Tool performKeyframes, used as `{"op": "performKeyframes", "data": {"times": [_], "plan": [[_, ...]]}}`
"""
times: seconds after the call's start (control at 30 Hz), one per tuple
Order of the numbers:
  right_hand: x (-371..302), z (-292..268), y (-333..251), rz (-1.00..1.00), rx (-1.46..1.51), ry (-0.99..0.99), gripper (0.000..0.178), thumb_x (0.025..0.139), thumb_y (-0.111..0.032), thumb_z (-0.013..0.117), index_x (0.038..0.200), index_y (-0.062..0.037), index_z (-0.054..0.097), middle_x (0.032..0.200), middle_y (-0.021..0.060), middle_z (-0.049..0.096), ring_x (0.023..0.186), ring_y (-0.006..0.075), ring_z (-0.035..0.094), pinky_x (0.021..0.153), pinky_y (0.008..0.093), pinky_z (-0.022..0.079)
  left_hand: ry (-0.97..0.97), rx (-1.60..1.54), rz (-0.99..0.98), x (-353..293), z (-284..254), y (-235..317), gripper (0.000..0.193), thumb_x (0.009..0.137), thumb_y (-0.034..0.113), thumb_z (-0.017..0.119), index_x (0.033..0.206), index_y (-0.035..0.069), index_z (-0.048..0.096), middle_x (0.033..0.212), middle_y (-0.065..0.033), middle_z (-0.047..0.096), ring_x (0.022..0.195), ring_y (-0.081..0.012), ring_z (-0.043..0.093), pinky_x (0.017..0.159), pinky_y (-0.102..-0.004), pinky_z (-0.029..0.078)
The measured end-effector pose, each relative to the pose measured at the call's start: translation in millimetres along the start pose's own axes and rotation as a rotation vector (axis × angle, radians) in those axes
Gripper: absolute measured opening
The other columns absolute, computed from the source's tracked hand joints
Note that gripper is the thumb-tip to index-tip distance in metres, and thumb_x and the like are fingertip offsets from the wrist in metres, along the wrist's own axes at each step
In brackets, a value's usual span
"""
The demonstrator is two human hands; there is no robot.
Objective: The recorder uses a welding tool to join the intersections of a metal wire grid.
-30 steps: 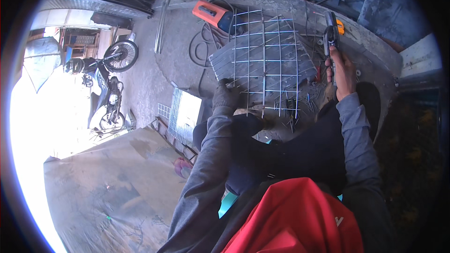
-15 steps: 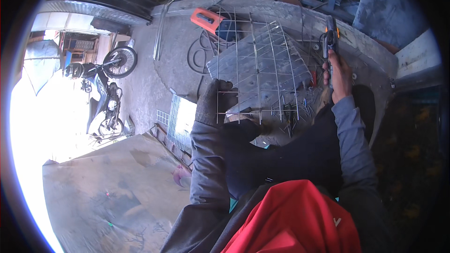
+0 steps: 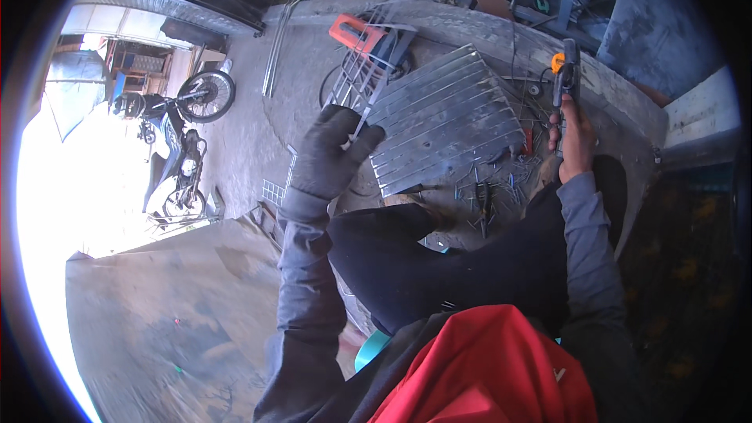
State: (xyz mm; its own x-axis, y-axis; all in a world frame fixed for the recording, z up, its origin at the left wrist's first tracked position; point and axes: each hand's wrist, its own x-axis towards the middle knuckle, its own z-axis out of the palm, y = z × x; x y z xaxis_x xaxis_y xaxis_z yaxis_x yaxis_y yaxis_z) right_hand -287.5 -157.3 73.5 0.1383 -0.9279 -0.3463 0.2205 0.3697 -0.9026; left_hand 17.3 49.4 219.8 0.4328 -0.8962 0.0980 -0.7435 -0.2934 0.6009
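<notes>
My left hand, in a dark glove, is closed on the edge of a welded wire grid. The grid is tilted nearly edge-on, over to the left of a ribbed metal plate on the ground. My bare right hand is wrapped round the handle of a dark, clamp-like tool pointing away from me; its exact kind is unclear. An orange round piece shows beside the tool; whether it belongs to it I cannot tell. Nothing touches the tool's far end.
An orange-and-dark machine with a cable stands beyond the grid. Loose metal rods and a pair of dark pliers lie near my feet. A low concrete ledge crosses the back. A motorcycle stands at left, with a large sheet nearer.
My left hand has moved left and turned the grid from facing me to nearly edge-on, uncovering the ribbed plate. My right hand and its tool have shifted slightly right.
</notes>
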Motion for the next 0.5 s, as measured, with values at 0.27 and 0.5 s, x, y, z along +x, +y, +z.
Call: {"op": "performKeyframes", "data": {"times": [0.27,0.5], "plan": [[2.5,-3.8,-12.3,0.025,0.155,0.217,0.038,0.101,-0.044,0.064,0.111,-0.0070,0.064,0.084,-0.0023,0.056,0.064,0.0076,0.050,0.053,0.0257,0.042,-0.276,0.664,0.030,-49.3,70.8,-60.9,0.057,0.083,0.049,0.078,0.127,0.013,0.071,0.146,-0.0160,0.056,0.132,-0.0446,0.054,0.113,-0.0540,0.043],[6.6,-8.8,-10.7,0.057,0.142,0.187,0.034,0.101,-0.042,0.064,0.110,-0.0088,0.064,0.084,-0.0025,0.056,0.064,0.0077,0.049,0.053,0.0259,0.040,-0.350,0.276,-0.112,-37.3,117.5,-19.1,0.057,0.089,0.048,0.073,0.136,0.016,0.065,0.155,-0.0173,0.049,0.140,-0.0400,0.050,0.115,-0.0496,0.043]]}}
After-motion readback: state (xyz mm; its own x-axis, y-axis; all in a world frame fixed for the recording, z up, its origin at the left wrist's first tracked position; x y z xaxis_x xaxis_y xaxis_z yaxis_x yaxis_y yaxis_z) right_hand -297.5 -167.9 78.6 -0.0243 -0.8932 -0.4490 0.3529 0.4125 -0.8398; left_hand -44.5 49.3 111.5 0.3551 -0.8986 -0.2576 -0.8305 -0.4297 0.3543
